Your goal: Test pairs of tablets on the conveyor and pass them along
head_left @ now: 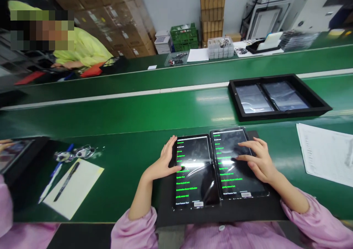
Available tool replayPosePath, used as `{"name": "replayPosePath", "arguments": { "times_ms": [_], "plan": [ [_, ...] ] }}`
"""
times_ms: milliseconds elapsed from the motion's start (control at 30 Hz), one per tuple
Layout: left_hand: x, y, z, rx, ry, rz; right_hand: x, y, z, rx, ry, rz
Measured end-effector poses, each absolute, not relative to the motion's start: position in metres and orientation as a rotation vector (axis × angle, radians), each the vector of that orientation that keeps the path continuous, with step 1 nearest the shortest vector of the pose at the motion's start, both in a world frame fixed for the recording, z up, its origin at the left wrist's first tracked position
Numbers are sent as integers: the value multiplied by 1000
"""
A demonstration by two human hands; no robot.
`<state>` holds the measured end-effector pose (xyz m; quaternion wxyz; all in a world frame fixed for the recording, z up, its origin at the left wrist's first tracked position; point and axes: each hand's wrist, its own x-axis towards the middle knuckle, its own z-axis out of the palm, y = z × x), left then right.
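Note:
Two tablets lie side by side on a black mat (187,216) at the bench's front edge. Both screens are lit with a list of mostly green test lines. My left hand (163,163) rests at the left edge of the left tablet (195,182), its thumb reaching over the screen and its fingers stretched along the side. Over the right tablet (234,175) is my right hand (259,160), fingers spread, with fingertips at or just above the screen; contact is hard to tell. Neither hand grips anything.
A black foam tray (286,114) with two wrapped tablets sits at the back right. Papers (325,153) lie at the right; a notepad (79,190) with pens lies at the left. Another person's hand (5,145) and tablet are far left. A person in yellow (85,46) works across the bench.

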<state>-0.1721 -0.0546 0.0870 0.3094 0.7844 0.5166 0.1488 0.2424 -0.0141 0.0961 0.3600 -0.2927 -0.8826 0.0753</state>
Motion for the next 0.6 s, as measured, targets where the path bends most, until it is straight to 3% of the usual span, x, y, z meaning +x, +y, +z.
{"name": "replayPosePath", "arguments": {
  "times_ms": [600],
  "plan": [
    [-166,-58,81,2174,1531,274,236,-15,92,-806,-2547,204]
  ]
}}
